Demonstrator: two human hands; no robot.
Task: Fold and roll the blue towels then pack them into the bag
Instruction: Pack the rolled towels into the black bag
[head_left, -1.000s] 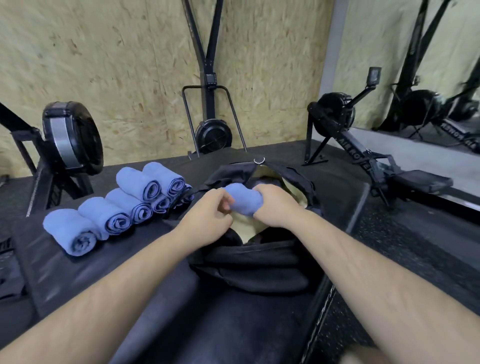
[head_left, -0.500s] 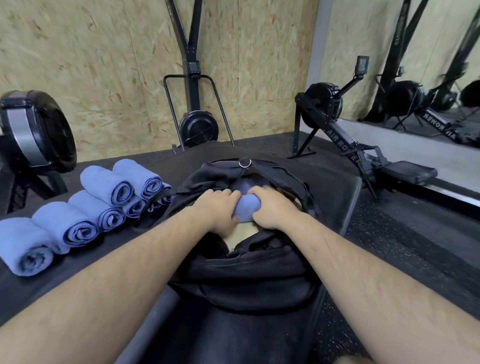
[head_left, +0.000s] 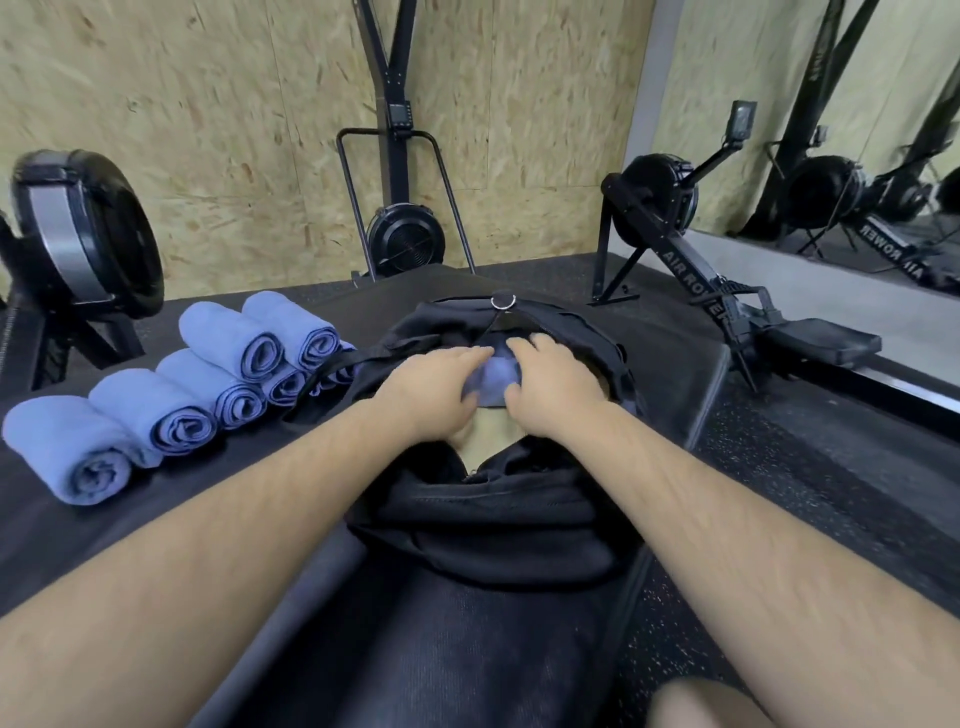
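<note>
An open black bag lies on the black mat in front of me, showing a pale lining. Inside its mouth sits a rolled blue towel. My left hand holds the roll's left end, fingers over the top and thumb on the near side. My right hand grips the right end the same way. Most of the roll is hidden by my hands and the bag's rim. Several more rolled blue towels are stacked on the mat to the left of the bag.
The black mat ends in a raised edge at the right, with speckled floor beyond. A flywheel machine stands at the left, a ski machine at the back wall, an air rower and mirror at the right.
Both hands have carried the rolled towel down from above the bag into its mouth and towards its far end. The stack of rolls has not moved.
</note>
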